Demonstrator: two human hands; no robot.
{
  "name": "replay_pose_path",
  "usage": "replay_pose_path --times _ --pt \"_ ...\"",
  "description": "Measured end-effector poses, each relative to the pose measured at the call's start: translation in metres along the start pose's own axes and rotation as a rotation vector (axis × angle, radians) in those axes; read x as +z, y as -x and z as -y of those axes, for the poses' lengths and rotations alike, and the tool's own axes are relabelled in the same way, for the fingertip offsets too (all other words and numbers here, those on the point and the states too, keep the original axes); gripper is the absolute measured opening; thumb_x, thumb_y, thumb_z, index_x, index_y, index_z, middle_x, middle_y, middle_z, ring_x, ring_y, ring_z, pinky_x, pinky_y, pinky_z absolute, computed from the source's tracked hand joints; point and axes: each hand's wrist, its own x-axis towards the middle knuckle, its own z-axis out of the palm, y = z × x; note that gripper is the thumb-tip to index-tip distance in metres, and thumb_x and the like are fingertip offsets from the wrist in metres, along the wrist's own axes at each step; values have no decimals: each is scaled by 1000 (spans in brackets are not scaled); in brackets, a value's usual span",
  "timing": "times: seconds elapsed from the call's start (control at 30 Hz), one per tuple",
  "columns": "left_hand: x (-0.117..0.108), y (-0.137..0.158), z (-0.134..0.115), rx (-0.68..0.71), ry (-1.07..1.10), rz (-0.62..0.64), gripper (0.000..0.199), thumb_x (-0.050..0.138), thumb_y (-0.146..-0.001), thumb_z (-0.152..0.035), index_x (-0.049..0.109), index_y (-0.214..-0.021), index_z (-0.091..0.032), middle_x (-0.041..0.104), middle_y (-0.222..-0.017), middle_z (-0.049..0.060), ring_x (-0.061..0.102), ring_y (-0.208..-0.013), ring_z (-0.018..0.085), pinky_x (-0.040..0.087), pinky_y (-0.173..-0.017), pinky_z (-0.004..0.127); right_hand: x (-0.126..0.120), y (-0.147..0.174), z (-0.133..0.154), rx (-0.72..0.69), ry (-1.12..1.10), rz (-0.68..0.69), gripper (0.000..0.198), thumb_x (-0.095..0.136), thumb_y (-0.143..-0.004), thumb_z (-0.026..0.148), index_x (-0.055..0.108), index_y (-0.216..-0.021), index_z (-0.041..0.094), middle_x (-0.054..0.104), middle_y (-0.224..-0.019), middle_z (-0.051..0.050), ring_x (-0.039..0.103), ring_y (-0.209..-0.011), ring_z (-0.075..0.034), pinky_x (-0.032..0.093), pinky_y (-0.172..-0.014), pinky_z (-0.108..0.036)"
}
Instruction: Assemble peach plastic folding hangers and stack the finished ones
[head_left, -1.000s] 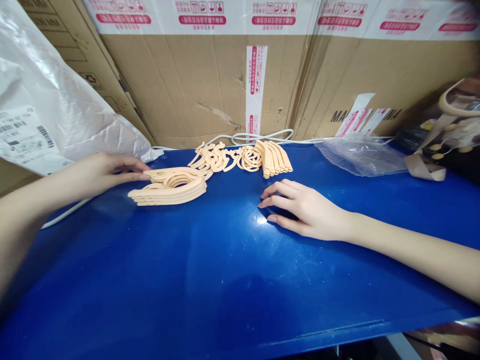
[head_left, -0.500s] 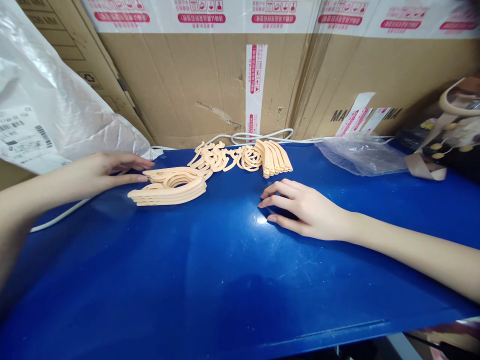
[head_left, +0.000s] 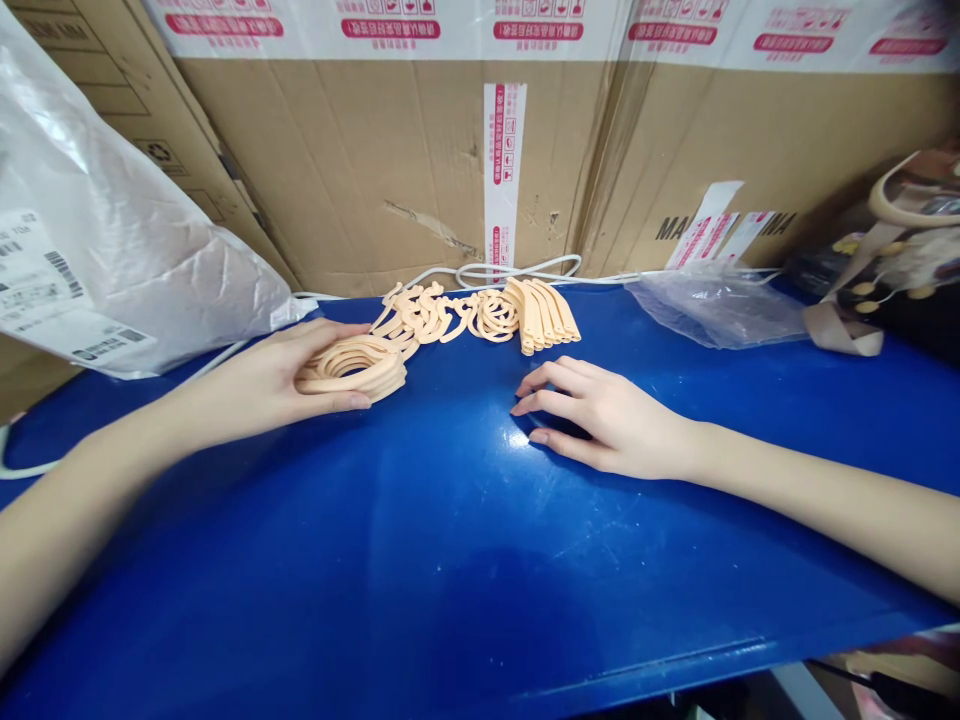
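Note:
On the left, my left hand (head_left: 262, 385) wraps round a stack of beige curved plastic pieces (head_left: 379, 378), thumb along the near side and fingers along the far side. The stack lies on the blue tabletop (head_left: 420, 520); its left end is hidden by the hand. Behind it is a loose pile of small beige hook-shaped pieces (head_left: 427, 315). Beige ring-shaped pieces (head_left: 495, 316) lie right of those, touching a row of long beige arm-like strips (head_left: 546, 315). My right hand (head_left: 600, 415) rests on the table in front of the strips, open, fingers curved and apart, holding nothing.
Cardboard boxes (head_left: 360, 180) wall off the back. A white cable (head_left: 540, 268) runs along their foot. A silvery mailing bag (head_left: 142, 230) leans at left. A clear plastic bag (head_left: 712, 305) and a dark bag with a ribbon (head_left: 915, 270) lie at right.
My left hand has moved right and closed round the stack, which it only touched at the far left corner before. My right hand has stayed in place. The view has shifted slightly.

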Motion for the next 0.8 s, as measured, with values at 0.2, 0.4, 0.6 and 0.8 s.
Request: replay_pose_path --times 0.2,0.4,0.6,0.8 --pt "-1 0 -1 11 36 -12 81 57 -68 -75 46 -133 -29 57 -128 -1 58 -110 23 42 -100 33 0 1 1 2 4 0 28 45 -96 34 60 -112 17 57 -116 -9 53 -102 -20 44 -92 -37" --pt "-3 1 -3 -5 66 11 77 60 -70 -70 46 -133 -29 57 -128 0 57 -110 23 41 -100 32 0 0 1 1 5 -4 27 47 -95 33 60 -112 17 57 -116 -9 54 -102 -20 44 -91 -37" --pt "-4 0 -4 -8 70 18 75 62 -70 -67 46 -133 -29 57 -128 1 56 -111 25 40 -101 35 0 0 1 -3 6 -7 26 47 -95 33 60 -112 18 58 -115 -9 54 -101 -21 45 -91 -38" --pt "-4 0 -5 -21 81 23 75 63 -70 -67 46 -133 -29 56 -129 1 56 -112 25 40 -102 35 0 0 1 -3 8 -2 28 46 -95 33 60 -112 17 57 -116 -10 53 -102 -21 44 -92 -38"
